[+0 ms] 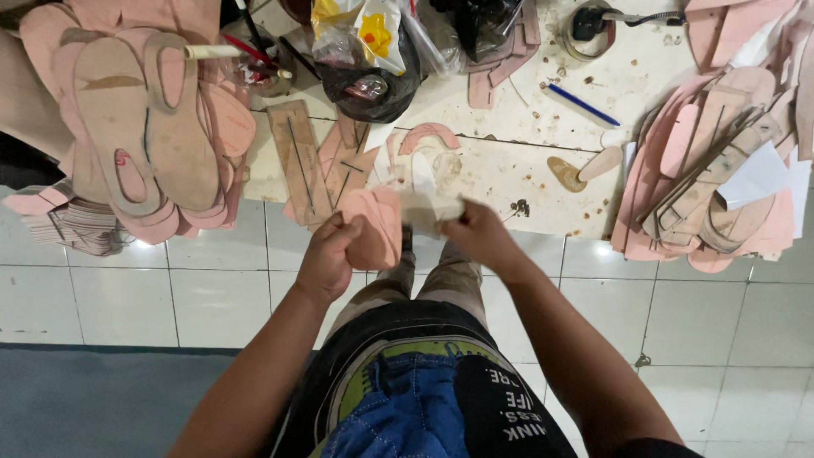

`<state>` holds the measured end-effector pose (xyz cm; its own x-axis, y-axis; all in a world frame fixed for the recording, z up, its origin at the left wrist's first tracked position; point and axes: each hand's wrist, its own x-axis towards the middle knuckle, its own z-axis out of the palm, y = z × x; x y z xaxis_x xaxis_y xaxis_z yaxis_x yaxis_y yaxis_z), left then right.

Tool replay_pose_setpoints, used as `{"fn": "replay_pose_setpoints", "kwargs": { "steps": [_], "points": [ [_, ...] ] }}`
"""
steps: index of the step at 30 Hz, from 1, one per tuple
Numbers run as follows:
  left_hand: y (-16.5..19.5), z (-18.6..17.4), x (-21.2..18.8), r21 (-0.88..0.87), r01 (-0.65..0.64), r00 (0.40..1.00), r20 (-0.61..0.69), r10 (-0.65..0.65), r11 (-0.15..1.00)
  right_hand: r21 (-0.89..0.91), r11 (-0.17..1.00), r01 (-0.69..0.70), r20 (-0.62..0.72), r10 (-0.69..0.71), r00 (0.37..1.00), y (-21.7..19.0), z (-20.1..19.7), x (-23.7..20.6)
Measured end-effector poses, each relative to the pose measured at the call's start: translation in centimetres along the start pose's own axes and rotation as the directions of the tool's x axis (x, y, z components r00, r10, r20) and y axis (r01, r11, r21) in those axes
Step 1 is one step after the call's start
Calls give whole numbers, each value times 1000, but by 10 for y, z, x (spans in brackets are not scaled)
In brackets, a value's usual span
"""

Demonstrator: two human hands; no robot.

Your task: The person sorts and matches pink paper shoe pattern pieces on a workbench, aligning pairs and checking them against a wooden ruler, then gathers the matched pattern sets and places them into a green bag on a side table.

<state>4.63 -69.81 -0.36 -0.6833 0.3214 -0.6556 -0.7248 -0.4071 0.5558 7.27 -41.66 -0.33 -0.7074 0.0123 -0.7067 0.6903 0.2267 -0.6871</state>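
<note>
Left hand point(329, 254) grips a pink insole piece point(376, 225) rising just above it; right hand point(475, 233) pinches a blurred pale piece point(431, 208) alongside.

This is a small shoemaking workshop, worked at floor level. A low, stained, off-white work board point(509, 182) lies on a glossy white tiled floor point(212, 288). At the board's left end rises a heap of pink, sole-shaped insole cut-outs point(144, 127); at its right end lies another pile of pink soles and strap pieces point(712, 187). On the board rest flat brown cardboard patterns point(298, 161), a blue pen point(583, 104) and glue-like stains.
</note>
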Motion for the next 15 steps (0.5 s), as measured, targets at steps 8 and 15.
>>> {"fn": "replay_pose_setpoints", "kwargs": {
  "steps": [8, 15],
  "points": [
    [1, 5, 3, 310, 44, 999, -28, -37, 950, -186, 926, 328, 156, -302, 940, -19, 19, 34],
    [3, 6, 0, 217, 22, 992, -128, 6, 976, -704, 639, 309, -291, -657, 695, -41, 5, 99]
  ]
}}
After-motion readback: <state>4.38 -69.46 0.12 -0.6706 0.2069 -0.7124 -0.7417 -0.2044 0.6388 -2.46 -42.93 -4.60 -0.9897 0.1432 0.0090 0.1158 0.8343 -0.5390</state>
